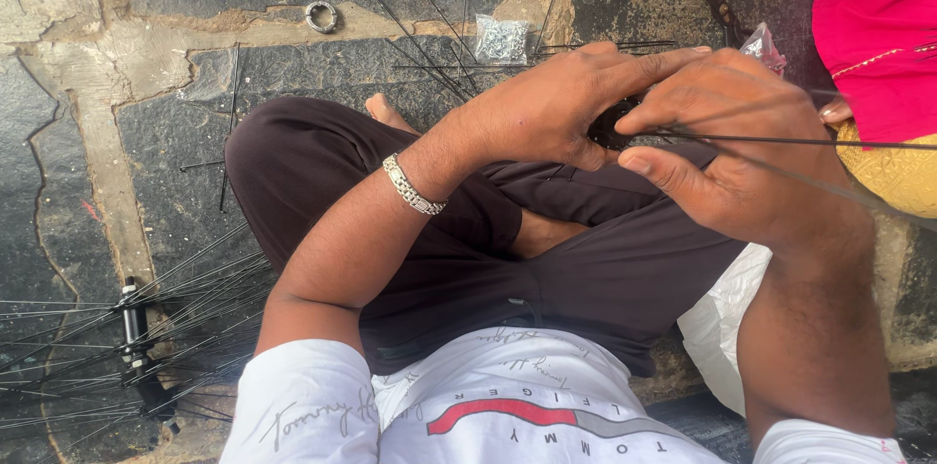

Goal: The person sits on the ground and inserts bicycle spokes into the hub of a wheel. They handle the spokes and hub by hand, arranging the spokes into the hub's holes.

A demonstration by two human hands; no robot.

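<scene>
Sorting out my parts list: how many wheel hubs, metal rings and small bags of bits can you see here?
Wheel hubs: 2, a spoked hub on the floor and a dark hub between both hands
Metal rings: 1
Small clear bags: 2
Total: 5

We sit on a floor (146,54) of dark stone slabs with pale, cracked joints. On it at the near left lies a hub with spokes (132,327) fanning out. Farther off rest a metal ring (321,16), a small clear bag of bits (501,39) and loose spokes (429,44).
</scene>
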